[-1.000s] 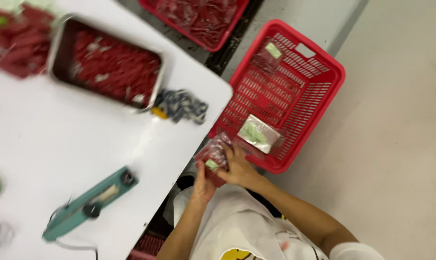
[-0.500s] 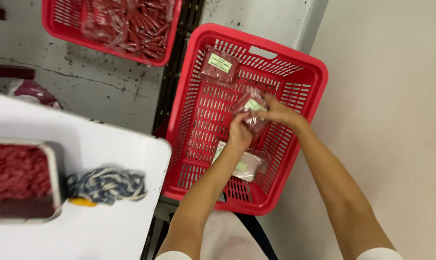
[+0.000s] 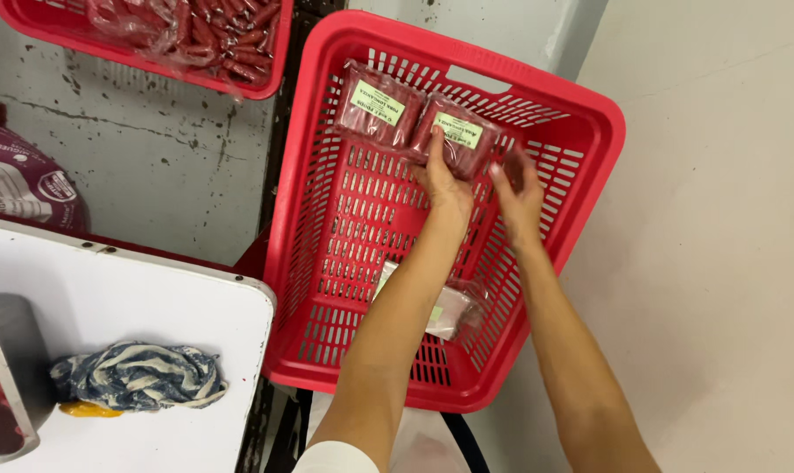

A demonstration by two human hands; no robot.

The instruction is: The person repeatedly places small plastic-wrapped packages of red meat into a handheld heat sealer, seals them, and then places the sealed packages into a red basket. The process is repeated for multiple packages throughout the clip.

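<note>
Our left hand (image 3: 445,188) rests fingers on a sealed red meat packet (image 3: 460,138) at 12 o'clock inside the red basket (image 3: 590,166), beside a second packet (image 3: 379,107). Our right hand (image 3: 518,191) is half-open, touching the packet's 3 o'clock edge. A third packet (image 3: 454,311) lies at 6 o'clock; the white counter (image 3: 134,307) sits at 8 o'clock.

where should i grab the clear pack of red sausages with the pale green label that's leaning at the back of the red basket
Probably by its near lower edge, coming from above through the open top of the red slatted plastic basket. The clear pack of red sausages with the pale green label leans flat against the back wall beside a second pack, so its sides are crowded. The left hand touches that lower edge.
</note>
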